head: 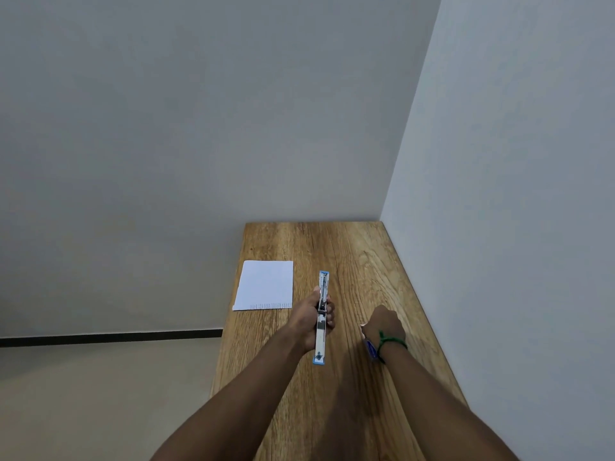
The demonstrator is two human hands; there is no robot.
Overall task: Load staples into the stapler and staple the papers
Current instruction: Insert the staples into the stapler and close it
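Note:
A blue and silver stapler (pixel 322 314) is swung fully open into one long line, its metal channel facing up. My left hand (pixel 312 316) grips it around the middle, above the wooden table (pixel 366 261). My right hand (pixel 386 324) is to the right, fingers curled down on the table, with a small blue and white thing, perhaps a staple box (pixel 370 348), under the wrist. What the fingers hold is hidden. A stack of white papers (pixel 264 285) lies flat at the table's left edge, left of the stapler.
The narrow table stands in a corner, with a grey wall (pixel 515 194) along its right side and another wall behind. Its left edge drops off to the floor (pixel 100 394). A green cord bracelet (pixel 391 342) is on my right wrist.

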